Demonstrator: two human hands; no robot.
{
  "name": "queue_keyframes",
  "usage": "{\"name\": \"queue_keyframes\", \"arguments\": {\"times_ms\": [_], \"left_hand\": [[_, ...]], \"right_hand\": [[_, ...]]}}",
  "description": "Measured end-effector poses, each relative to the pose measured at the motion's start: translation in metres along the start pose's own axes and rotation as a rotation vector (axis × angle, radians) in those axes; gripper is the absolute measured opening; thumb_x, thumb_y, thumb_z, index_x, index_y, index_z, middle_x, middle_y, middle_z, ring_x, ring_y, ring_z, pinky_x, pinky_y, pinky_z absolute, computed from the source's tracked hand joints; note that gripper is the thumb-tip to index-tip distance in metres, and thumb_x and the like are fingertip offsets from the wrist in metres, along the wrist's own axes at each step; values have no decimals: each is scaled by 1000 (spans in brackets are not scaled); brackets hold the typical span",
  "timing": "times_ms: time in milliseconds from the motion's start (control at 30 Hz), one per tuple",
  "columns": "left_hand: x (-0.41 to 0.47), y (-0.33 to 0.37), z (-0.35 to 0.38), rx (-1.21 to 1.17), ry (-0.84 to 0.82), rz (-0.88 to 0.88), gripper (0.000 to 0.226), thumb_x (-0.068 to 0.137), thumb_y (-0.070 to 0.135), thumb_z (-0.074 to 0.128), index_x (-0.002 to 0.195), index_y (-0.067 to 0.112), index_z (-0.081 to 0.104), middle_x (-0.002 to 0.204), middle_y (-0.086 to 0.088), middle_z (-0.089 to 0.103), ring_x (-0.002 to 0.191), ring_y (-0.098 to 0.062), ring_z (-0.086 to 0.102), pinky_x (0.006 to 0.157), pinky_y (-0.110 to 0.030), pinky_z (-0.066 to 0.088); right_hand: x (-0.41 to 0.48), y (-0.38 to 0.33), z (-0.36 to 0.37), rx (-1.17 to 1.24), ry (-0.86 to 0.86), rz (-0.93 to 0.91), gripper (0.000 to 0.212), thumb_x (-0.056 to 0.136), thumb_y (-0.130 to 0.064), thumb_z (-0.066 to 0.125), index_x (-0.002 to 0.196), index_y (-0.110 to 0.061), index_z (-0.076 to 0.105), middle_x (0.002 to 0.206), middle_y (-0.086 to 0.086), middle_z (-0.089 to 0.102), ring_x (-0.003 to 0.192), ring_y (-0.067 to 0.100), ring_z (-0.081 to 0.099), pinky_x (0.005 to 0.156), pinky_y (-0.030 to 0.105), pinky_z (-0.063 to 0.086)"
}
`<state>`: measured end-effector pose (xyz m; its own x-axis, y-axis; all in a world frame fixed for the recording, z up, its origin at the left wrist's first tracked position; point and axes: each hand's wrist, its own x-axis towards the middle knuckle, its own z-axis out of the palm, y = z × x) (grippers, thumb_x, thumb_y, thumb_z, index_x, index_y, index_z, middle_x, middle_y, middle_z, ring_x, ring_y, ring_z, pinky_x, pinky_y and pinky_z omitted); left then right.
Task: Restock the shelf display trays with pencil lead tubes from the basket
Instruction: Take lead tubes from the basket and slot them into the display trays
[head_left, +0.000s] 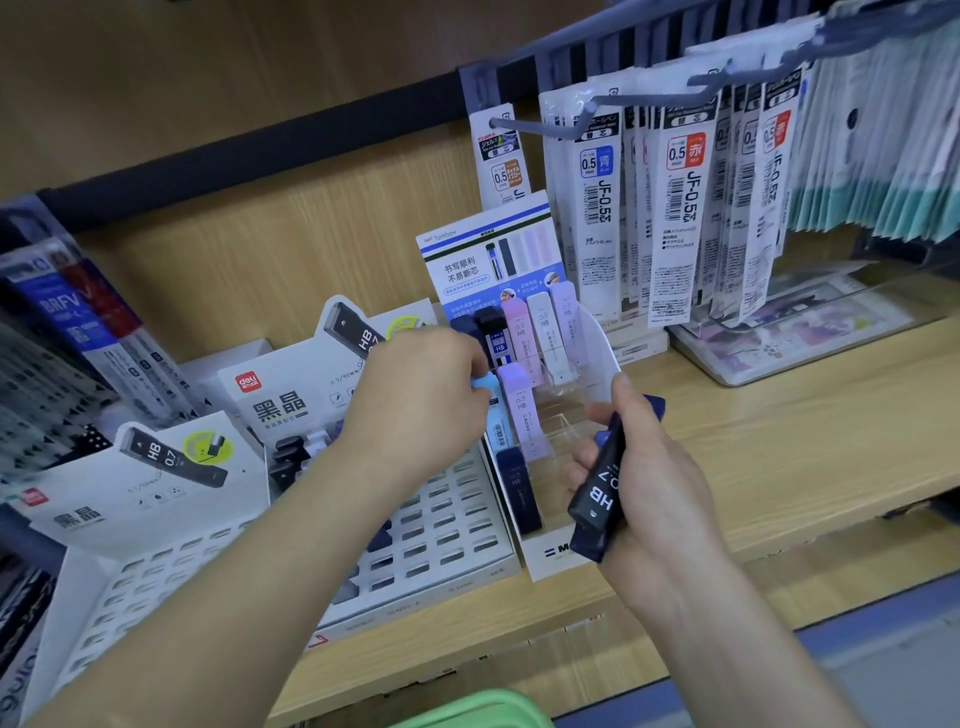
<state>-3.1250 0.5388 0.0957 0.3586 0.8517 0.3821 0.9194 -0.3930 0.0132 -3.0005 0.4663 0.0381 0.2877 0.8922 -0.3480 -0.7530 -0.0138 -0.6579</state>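
Nearest, at bottom edge: one green basket (467, 709), rim only in view, contents not visible.

Two hands above it. Right hand (649, 483) curled round a bundle of dark lead tubes (597, 499), at least two, the top one marked HB 0.7. Bundle held just in front of the Tombow display tray (550, 561).

Left hand (421, 400) reaching across to the same tray, fingertips pinching the cap of one light blue tube (496, 423) standing in the second row.

Counted in that tray:
- Front row: one navy tube.
- Second row: two tubes, including the pinched one.
- Back row: five tubes against the header card.

To the left, two white slotted trays with HB 0.7 header cards: nearer Deli tray (130, 525) and farther Deli tray (457, 525), both on the wooden shelf (779, 441). Left forearm crossing over the farther one and hiding part of it; a few dark tubes visible at its back.

Farthest: hanging refill packs (680, 208) on hooks above the shelf, overlapped too closely to count.
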Motion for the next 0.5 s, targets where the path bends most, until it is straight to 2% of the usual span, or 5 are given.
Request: {"name": "queue_keyframes", "arguments": {"times_ms": [133,267,433,500], "left_hand": [[-10,-2,1,-86,21,-3,24,87,26,64,110,23,70,96,6,67,91,-17,59,78,-27,45],[-19,-8,5,-177,75,-8,25,88,28,65,112,23,71,100,7,68,87,-15,60,82,-32,48],[-23,-12,13,-238,165,34,21,85,24,69,105,20,74,95,3,67,79,-13,52,78,-29,48],[-22,-13,15,-253,178,28,21,83,27,71,103,20,75,94,4,66,79,-10,49,78,-26,45]], "right_hand": [[-1,2,1,-25,15,27,37,87,-50,66,94,-14,66,55,-3,51,45,11,47,44,23,41],[-1,4,2,7,6,49,37,91,-47,62,100,-11,64,55,-1,51,40,11,47,38,20,41],[-2,0,1,106,18,152,33,90,-46,63,90,-13,59,58,2,52,43,16,53,40,22,44],[-3,-1,1,153,-1,197,29,89,-39,65,87,-11,57,62,5,54,46,18,58,42,25,49]]}}
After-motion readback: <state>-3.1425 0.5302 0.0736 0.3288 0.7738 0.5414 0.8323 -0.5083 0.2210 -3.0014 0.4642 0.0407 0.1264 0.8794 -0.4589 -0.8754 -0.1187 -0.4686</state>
